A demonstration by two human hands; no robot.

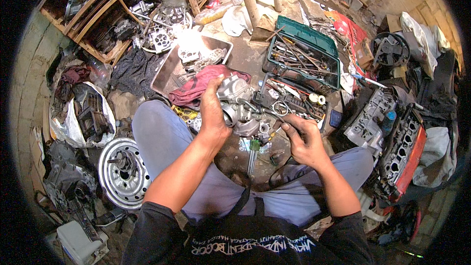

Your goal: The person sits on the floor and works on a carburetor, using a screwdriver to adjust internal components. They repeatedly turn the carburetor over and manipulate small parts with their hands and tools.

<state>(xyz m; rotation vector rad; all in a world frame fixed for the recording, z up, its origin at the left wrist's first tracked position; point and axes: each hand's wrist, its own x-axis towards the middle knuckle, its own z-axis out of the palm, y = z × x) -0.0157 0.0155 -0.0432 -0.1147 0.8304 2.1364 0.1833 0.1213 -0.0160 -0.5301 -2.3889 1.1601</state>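
Silver cast-metal part (240, 112): held up centre, between the person's knees and the boxes beyond. Red cloth (208, 86) lies just far-left of it, draped across the near edge of a rectangular tray (226, 50); loose metal pieces inside the tray. Far right, green toolbox (300, 82), lid raised, filled with long slim tools, lying crosswise over one another. Just nearer, a shallow dark tray (325, 116) with mixed small tools and pale rolls. Left, white sack (68, 132), mouth open, dark slatted piece (93, 110) within.

Left hand (215, 115): closed against the left side of the part, thumb pointing far and resting by the cloth; fingers mostly hidden behind the metal. Right hand (304, 140): curled around a dark slim tool (275, 116), thumb on top, the tool's far end reaching to the part; cannot tell whether it is seated there.

Forearms bare, angled inward from near left and near right, elbows wide. Left wrist almost straight; right hand set slightly nearer than the left.
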